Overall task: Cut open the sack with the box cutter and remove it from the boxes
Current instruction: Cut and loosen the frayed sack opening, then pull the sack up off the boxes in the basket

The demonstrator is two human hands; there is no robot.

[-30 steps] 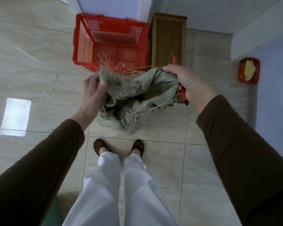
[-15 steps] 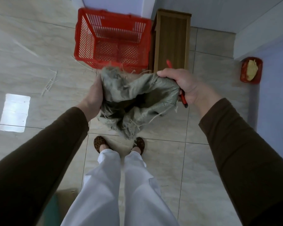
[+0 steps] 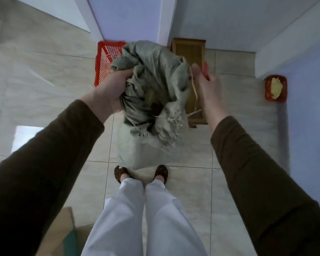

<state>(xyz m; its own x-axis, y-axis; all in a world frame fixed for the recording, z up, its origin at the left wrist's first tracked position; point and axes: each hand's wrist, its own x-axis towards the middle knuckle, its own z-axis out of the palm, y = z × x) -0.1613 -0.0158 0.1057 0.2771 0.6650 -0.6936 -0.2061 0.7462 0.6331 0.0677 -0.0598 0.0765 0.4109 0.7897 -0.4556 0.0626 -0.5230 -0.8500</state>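
One grey-green sack (image 3: 151,93), bunched and frayed, is hanging above the tiled floor (image 3: 192,191), in front of the red crate (image 3: 104,63) and wooden stool (image 3: 189,52). Left hand (image 3: 109,95) is gripping its left side, fingers clamped on the fabric. Right hand (image 3: 208,89) is holding the red box cutter (image 3: 205,71) beside the sack's right edge; its fingers are blurred, so whether they touch the fabric cannot be told.

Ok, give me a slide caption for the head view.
Left hand bunches the frayed grey-green sack over a tiled floor, right hand beside it.
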